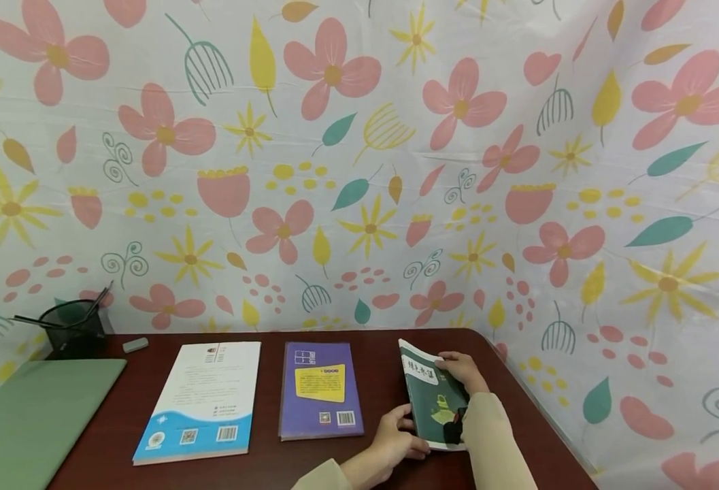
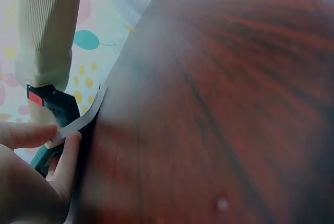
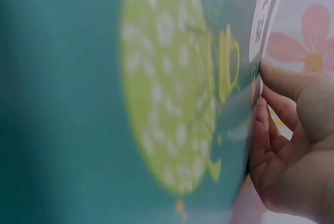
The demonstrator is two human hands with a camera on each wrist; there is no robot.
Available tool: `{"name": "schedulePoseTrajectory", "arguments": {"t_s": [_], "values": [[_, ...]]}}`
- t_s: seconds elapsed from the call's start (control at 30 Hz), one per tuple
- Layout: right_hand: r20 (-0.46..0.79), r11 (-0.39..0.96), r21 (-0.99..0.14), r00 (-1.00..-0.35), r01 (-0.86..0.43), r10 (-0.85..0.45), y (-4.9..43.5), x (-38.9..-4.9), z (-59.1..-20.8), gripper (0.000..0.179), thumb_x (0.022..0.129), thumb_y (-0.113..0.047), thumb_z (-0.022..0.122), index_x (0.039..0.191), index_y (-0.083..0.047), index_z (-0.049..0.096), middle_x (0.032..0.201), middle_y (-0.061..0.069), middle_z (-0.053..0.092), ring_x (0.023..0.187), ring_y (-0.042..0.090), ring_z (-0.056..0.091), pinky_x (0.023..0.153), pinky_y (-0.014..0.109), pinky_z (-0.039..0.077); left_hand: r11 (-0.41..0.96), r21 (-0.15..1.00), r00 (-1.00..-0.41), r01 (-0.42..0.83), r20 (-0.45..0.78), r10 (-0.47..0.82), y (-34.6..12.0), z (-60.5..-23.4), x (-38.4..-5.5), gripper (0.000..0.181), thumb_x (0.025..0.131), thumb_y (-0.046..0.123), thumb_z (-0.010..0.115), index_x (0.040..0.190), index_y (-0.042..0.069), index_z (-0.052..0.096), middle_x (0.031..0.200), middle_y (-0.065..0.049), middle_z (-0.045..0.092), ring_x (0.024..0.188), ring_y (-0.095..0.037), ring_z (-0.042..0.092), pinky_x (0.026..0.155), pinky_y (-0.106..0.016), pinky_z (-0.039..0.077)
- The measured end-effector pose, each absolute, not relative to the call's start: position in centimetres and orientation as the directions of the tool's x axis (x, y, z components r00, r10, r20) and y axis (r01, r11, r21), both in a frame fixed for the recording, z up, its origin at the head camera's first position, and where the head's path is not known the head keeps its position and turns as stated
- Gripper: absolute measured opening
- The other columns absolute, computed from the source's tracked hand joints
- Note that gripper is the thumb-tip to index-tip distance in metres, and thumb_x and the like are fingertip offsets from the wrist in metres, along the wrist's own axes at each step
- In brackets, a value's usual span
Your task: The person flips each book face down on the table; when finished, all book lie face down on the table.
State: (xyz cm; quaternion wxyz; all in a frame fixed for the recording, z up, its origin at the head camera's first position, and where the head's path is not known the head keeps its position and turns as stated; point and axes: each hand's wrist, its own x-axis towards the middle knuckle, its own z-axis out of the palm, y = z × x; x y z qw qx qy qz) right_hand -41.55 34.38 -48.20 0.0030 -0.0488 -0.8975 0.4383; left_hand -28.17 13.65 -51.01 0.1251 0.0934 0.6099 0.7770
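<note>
A dark green book (image 1: 428, 391) with a white title patch and a yellow-green picture tilts over the right side of the table. My left hand (image 1: 390, 439) grips its lower left edge, thumb on one face and fingers on the other, as the left wrist view also shows around the pale page edge (image 2: 78, 125). At the upper right edge, my right hand (image 1: 462, 371) pinches the book between thumb and fingers. In the right wrist view the green cover (image 3: 78, 104) fills most of the frame, and the right hand (image 3: 297, 135) holds its far edge.
On the dark red table (image 1: 267, 456) lie a purple book (image 1: 319, 425) and a white and blue book (image 1: 212, 381). Farther left are a green mat (image 1: 47, 415), a grey eraser (image 1: 135, 345) and a black mesh pen holder (image 1: 74, 333). A floral curtain (image 1: 359, 170) hangs behind.
</note>
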Motion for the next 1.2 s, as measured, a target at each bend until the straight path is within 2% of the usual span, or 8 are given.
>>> {"name": "schedulePoseTrajectory", "arguments": {"t_s": [0.2, 0.33, 0.43, 0.57, 0.77, 0.97, 1.1, 1.2], "values": [[-0.05, 0.603, -0.797, -0.999, 0.042, 0.003, 34.8, -41.4, -47.7, 0.057, 0.099, -0.033, 0.056, 0.14, 0.005, 0.046, 0.136, 0.03, 0.05, 0.114, 0.039, 0.057, 0.094, 0.05, 0.052, -0.243, 0.968, -0.951, -0.056, 0.022, 0.308, 12.8, -50.9, -28.2, 0.072, 0.067, -0.027, 0.061, 0.136, -0.009, 0.047, 0.096, -0.012, 0.06, 0.062, -0.019, 0.066, 0.057, -0.034, 0.061], [-0.061, 0.534, -0.844, -0.998, 0.046, -0.01, 35.3, -41.0, -47.8, 0.057, 0.097, -0.033, 0.059, 0.137, 0.005, 0.049, 0.126, 0.024, 0.06, 0.108, 0.029, 0.062, 0.096, 0.05, 0.052, -0.238, 0.969, -0.944, -0.062, 0.021, 0.328, 12.0, -50.8, -27.9, 0.071, 0.067, -0.028, 0.058, 0.134, -0.007, 0.05, 0.099, -0.012, 0.06, 0.064, -0.025, 0.068, 0.058, -0.035, 0.061], [-0.044, 0.504, -0.862, -0.999, 0.048, 0.021, 35.6, -40.7, -47.8, 0.052, 0.096, -0.032, 0.062, 0.131, 0.005, 0.054, 0.118, 0.018, 0.064, 0.099, 0.021, 0.063, 0.09, 0.044, 0.056, -0.21, 0.974, -0.936, -0.08, -0.001, 0.351, 11.1, -50.7, -27.7, 0.071, 0.067, -0.028, 0.057, 0.134, -0.006, 0.05, 0.101, -0.012, 0.059, 0.065, -0.026, 0.069, 0.058, -0.035, 0.061], [-0.004, 0.494, -0.869, -0.999, 0.03, 0.053, 35.7, -40.9, -47.1, 0.043, 0.093, -0.03, 0.066, 0.12, 0.003, 0.063, 0.102, 0.008, 0.067, 0.083, 0.016, 0.058, 0.074, 0.031, 0.055, -0.185, 0.979, -0.916, -0.083, -0.002, 0.401, 10.0, -50.8, -28.0, 0.071, 0.069, -0.026, 0.059, 0.136, -0.003, 0.05, 0.103, -0.01, 0.06, 0.063, -0.022, 0.068, 0.054, -0.03, 0.06], [-0.019, 0.435, -0.9, -1.0, 0.026, 0.02, 35.7, -42.0, -44.4, 0.037, 0.092, -0.031, 0.067, 0.115, -0.002, 0.066, 0.072, -0.006, 0.056, 0.062, 0.007, 0.051, 0.062, 0.021, 0.053, -0.206, 0.978, -0.902, -0.038, 0.055, 0.428, 8.6, -50.1, -28.6, 0.071, 0.071, -0.022, 0.063, 0.138, 0.001, 0.05, 0.104, -0.009, 0.062, 0.06, -0.022, 0.069, 0.048, -0.025, 0.056], [-0.022, 0.332, -0.943, -0.995, -0.011, -0.097, 35.2, -41.8, -41.8, 0.026, 0.097, -0.024, 0.06, 0.11, -0.002, 0.063, 0.074, -0.007, 0.059, 0.066, 0.003, 0.066, 0.07, 0.02, 0.06, -0.232, 0.969, -0.888, -0.085, 0.033, 0.459, 7.3, -49.1, -28.9, 0.071, 0.078, -0.016, 0.064, 0.144, 0.004, 0.044, 0.115, -0.009, 0.063, 0.067, -0.024, 0.073, 0.051, -0.021, 0.056], [-0.012, 0.338, -0.941, -0.991, -0.033, -0.13, 34.6, -41.3, -39.9, 0.028, 0.099, -0.027, 0.057, 0.111, -0.002, 0.061, 0.08, -0.01, 0.066, 0.073, 0.004, 0.071, 0.077, 0.024, 0.06, -0.264, 0.958, -0.895, -0.109, 0.02, 0.445, 6.7, -48.5, -29.2, 0.072, 0.08, -0.017, 0.062, 0.146, 0.003, 0.042, 0.118, -0.011, 0.059, 0.067, -0.024, 0.072, 0.06, -0.033, 0.062], [0.003, 0.383, -0.922, -0.991, -0.054, -0.132, 34.3, -41.0, -38.3, 0.041, 0.099, -0.034, 0.056, 0.12, 0.001, 0.056, 0.085, -0.011, 0.068, 0.078, 0.002, 0.071, 0.083, 0.026, 0.06, -0.295, 0.948, -0.901, -0.118, 0.023, 0.434, 6.3, -48.0, -29.6, 0.071, 0.08, -0.02, 0.06, 0.146, 0.002, 0.042, 0.116, -0.013, 0.054, 0.064, -0.022, 0.07, 0.067, -0.042, 0.063]]}}
